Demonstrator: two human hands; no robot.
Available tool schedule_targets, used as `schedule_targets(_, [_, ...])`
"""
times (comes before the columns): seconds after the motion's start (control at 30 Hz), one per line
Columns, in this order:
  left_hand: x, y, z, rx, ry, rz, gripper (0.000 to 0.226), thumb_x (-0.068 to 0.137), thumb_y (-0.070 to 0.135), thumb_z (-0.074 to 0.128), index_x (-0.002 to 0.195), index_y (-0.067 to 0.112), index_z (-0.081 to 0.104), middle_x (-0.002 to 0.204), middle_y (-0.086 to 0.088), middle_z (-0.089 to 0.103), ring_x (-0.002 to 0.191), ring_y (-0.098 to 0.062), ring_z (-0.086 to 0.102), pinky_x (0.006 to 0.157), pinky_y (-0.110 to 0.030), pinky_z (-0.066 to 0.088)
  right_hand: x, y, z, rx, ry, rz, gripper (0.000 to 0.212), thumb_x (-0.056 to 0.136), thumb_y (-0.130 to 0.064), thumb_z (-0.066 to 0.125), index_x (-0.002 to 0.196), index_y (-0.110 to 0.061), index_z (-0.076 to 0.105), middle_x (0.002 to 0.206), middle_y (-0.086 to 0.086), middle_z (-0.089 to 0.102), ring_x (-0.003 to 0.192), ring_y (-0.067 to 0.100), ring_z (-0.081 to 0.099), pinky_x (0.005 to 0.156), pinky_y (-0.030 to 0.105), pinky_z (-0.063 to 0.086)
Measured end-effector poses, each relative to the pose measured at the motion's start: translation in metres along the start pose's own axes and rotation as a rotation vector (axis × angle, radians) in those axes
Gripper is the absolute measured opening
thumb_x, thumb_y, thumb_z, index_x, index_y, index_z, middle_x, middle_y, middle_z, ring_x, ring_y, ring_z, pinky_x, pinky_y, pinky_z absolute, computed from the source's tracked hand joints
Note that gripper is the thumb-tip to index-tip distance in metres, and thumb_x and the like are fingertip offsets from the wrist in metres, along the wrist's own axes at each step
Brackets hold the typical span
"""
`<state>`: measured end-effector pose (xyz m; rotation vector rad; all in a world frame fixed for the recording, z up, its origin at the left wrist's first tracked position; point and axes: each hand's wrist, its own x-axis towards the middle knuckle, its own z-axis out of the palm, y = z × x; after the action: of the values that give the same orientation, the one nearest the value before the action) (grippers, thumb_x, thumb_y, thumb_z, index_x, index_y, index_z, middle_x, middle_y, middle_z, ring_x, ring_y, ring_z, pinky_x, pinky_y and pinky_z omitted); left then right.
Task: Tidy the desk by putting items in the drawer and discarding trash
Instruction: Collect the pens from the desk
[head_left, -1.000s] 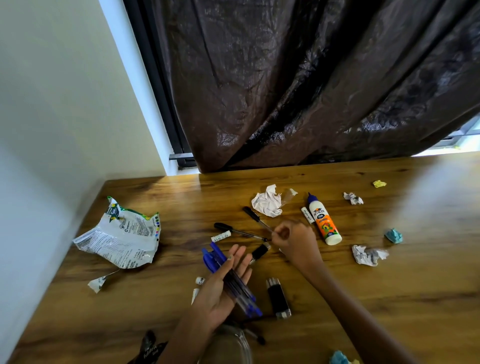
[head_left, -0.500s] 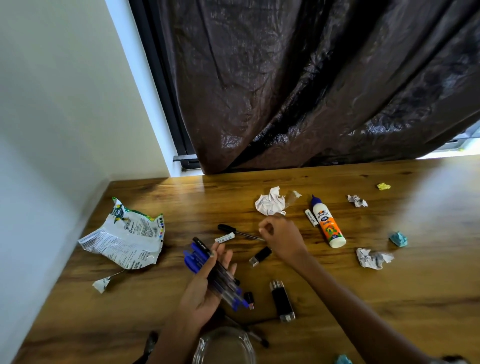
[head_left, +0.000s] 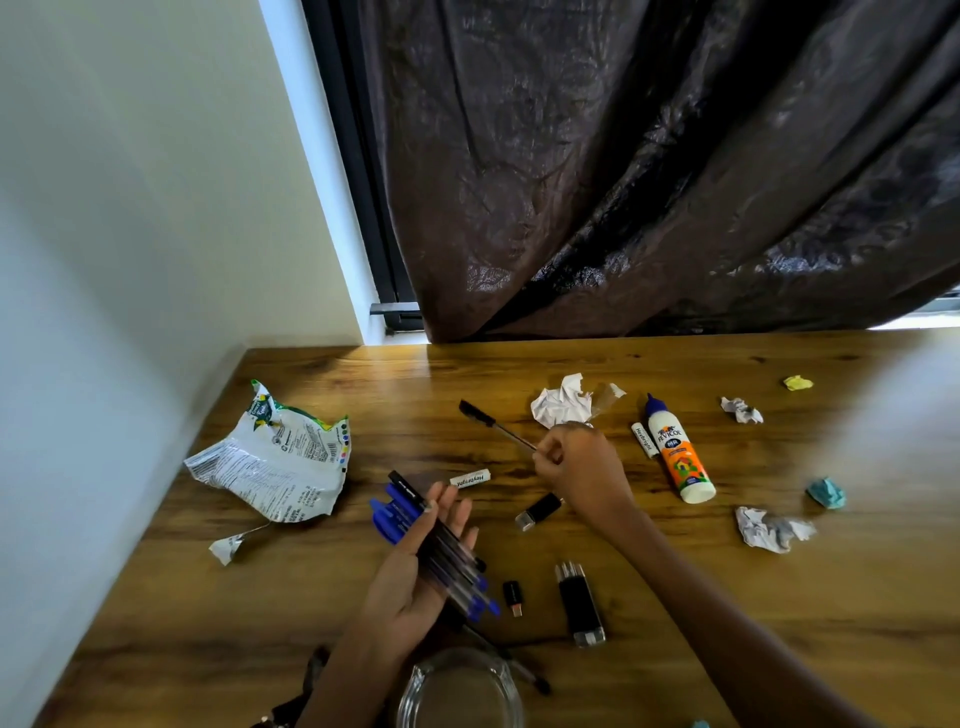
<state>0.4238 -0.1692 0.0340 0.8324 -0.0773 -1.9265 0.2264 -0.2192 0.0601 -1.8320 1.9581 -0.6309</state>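
My left hand (head_left: 415, 571) lies palm up over the wooden desk (head_left: 779, 597), with a bundle of blue and black pens (head_left: 431, 545) across its straight fingers. My right hand (head_left: 582, 467) pinches the end of a black pen (head_left: 493, 423) that points up and to the left, lifted off the desk. A white crumpled paper (head_left: 563, 402) lies just behind that hand. A glue bottle (head_left: 678, 457) and a small white stick (head_left: 642, 439) lie to its right.
A torn snack wrapper (head_left: 275, 462) and a scrap (head_left: 228, 545) lie at the left. Paper balls (head_left: 771, 527), (head_left: 740, 410), (head_left: 797, 383), (head_left: 826, 491) sit at the right. Black USB sticks (head_left: 579, 603), (head_left: 540, 512), (head_left: 511, 595), a white stick (head_left: 470, 478) and a glass bowl (head_left: 457, 691) are near.
My right hand has picked the black pen up off the desk and raised it. My left hand with the pen bundle has shifted slightly left.
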Motion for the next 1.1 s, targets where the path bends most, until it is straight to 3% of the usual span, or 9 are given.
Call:
schedule_targets(0.17, [-0.003, -0.011, 0.007, -0.016, -0.049, 0.008, 0.063, 0.062, 0.021, 0.083, 0.119, 0.010, 0.060, 0.109, -0.010, 0.070, 0.095, -0.021, 0.070, 0.085, -0.041, 0.056, -0.045, -0.033, -0.012, 0.206, -0.248, -0.087, 0.014, 0.085, -0.023, 0.064, 0.096, -0.014, 0.068, 0.090, -0.002, 0.068, 0.078, 0.005, 0.061, 0.069, 0.014, 0.050])
schedule_targets(0.3, [-0.011, -0.016, 0.014, -0.002, -0.062, 0.019, 0.040, 0.079, 0.019, 0.059, 0.118, 0.013, 0.060, 0.108, -0.006, 0.071, 0.091, -0.018, 0.070, 0.069, -0.035, 0.058, -0.075, -0.037, 0.001, 0.239, -0.293, -0.157, 0.016, 0.086, -0.031, 0.062, 0.095, -0.019, 0.069, 0.084, -0.008, 0.067, 0.073, 0.000, 0.060, 0.062, 0.012, 0.045])
schedule_targets(0.43, [-0.021, -0.016, 0.004, -0.052, -0.035, 0.039, 0.024, 0.088, 0.011, 0.055, 0.110, 0.012, 0.064, 0.094, -0.005, 0.074, 0.079, -0.015, 0.072, 0.072, -0.035, 0.058, -0.093, -0.029, 0.003, 0.249, -0.273, -0.112, 0.018, 0.090, -0.034, 0.056, 0.093, -0.020, 0.066, 0.086, -0.006, 0.066, 0.076, 0.002, 0.059, 0.067, 0.015, 0.045])
schedule_targets(0.53, [-0.029, -0.015, -0.008, -0.088, -0.024, 0.072, 0.052, 0.057, 0.007, 0.085, 0.106, 0.011, 0.067, 0.098, -0.006, 0.074, 0.083, -0.018, 0.073, 0.066, -0.038, 0.060, -0.110, -0.017, 0.012, 0.129, -0.352, -0.086, 0.015, 0.090, -0.032, 0.056, 0.096, -0.021, 0.065, 0.090, -0.009, 0.064, 0.078, 0.000, 0.057, 0.073, 0.017, 0.047])
schedule_targets(0.63, [-0.037, -0.013, -0.018, -0.075, -0.005, 0.094, 0.053, 0.065, 0.011, 0.075, 0.117, 0.014, 0.062, 0.102, -0.003, 0.073, 0.086, -0.017, 0.072, 0.067, -0.036, 0.060, -0.129, -0.012, 0.025, 0.010, -0.448, -0.073, 0.022, 0.087, -0.033, 0.059, 0.106, -0.022, 0.062, 0.102, -0.004, 0.066, 0.090, 0.007, 0.060, 0.083, 0.026, 0.051])
schedule_targets(0.7, [-0.042, -0.013, -0.021, -0.077, -0.006, 0.100, 0.067, 0.057, 0.011, 0.084, 0.120, 0.014, 0.060, 0.106, -0.004, 0.072, 0.090, -0.018, 0.071, 0.068, -0.036, 0.060, -0.139, -0.015, 0.030, -0.059, -0.424, -0.110, 0.025, 0.088, -0.034, 0.058, 0.109, -0.021, 0.060, 0.107, -0.003, 0.063, 0.096, 0.010, 0.058, 0.082, 0.025, 0.050])
schedule_targets(0.83, [-0.057, -0.013, -0.023, -0.045, 0.008, 0.115, 0.045, 0.080, 0.007, 0.065, 0.124, 0.013, 0.057, 0.105, -0.004, 0.072, 0.089, -0.018, 0.072, 0.080, -0.040, 0.056, -0.150, -0.020, 0.040, -0.144, -0.347, -0.150, 0.017, 0.093, -0.027, 0.050, 0.106, -0.018, 0.058, 0.110, 0.000, 0.061, 0.096, 0.012, 0.058, 0.075, 0.023, 0.046])
schedule_targets(0.97, [-0.068, -0.016, -0.025, -0.049, -0.011, 0.144, 0.104, 0.024, 0.009, 0.097, 0.121, 0.014, 0.058, 0.112, -0.006, 0.070, 0.096, -0.020, 0.070, 0.086, -0.045, 0.052, -0.153, -0.015, 0.041, -0.155, -0.315, -0.100, 0.015, 0.094, -0.023, 0.048, 0.103, -0.017, 0.059, 0.103, 0.000, 0.061, 0.089, 0.011, 0.059, 0.075, 0.023, 0.051])
schedule_targets(1.1, [-0.079, -0.020, -0.026, -0.073, -0.011, 0.141, 0.098, 0.032, 0.010, 0.096, 0.122, 0.015, 0.059, 0.112, -0.008, 0.070, 0.098, -0.022, 0.069, 0.085, -0.046, 0.054, -0.165, -0.007, 0.015, -0.049, -0.259, -0.025, 0.010, 0.093, -0.025, 0.049, 0.094, -0.023, 0.059, 0.093, -0.008, 0.059, 0.080, 0.005, 0.057, 0.073, 0.021, 0.052])
